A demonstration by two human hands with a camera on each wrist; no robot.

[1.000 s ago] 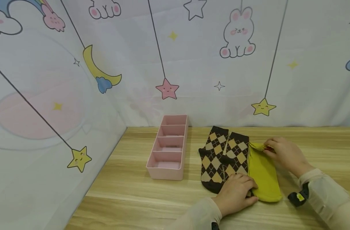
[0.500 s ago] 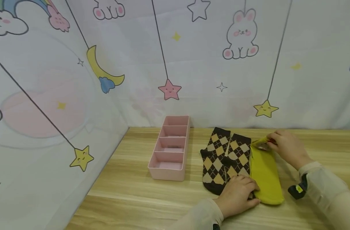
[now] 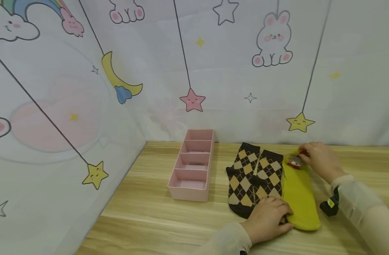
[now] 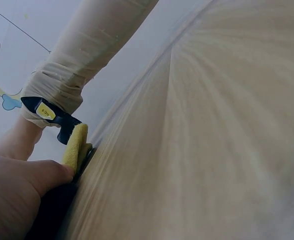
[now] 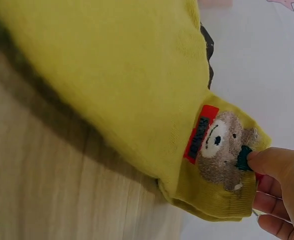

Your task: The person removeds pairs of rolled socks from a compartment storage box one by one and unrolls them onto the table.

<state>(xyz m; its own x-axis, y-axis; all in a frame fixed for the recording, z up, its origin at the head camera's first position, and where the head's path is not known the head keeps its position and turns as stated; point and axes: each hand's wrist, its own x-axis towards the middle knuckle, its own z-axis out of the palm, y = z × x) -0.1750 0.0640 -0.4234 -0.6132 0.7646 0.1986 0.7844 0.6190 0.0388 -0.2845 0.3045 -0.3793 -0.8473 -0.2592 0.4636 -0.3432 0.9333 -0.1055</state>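
A yellow sock [image 3: 300, 198] lies lengthwise on the table, with a bear patch [image 5: 224, 150] and a red label near its cuff. At that cuff, my right hand [image 3: 323, 161] pinches the edge between thumb and fingers, lifting it a little, as the right wrist view shows. My left hand [image 3: 267, 219] rests over the toe of a dark argyle sock [image 3: 269, 170], its fingertips at the yellow sock's left edge. In the left wrist view, the thumb [image 4: 49, 172] touches the yellow fabric. Another argyle sock [image 3: 243, 180] lies alongside on the left.
A pink organizer box [image 3: 191, 193] with several compartments stands on the wooden table [image 3: 143, 209], left of the socks. Behind the table hangs a white cloth [image 3: 226, 117] printed with stars and rabbits.
My right hand has turned the yellow sock's cuff upward, and the bear patch now shows. The left hand stays on the socks. The whole head view has shifted slightly.
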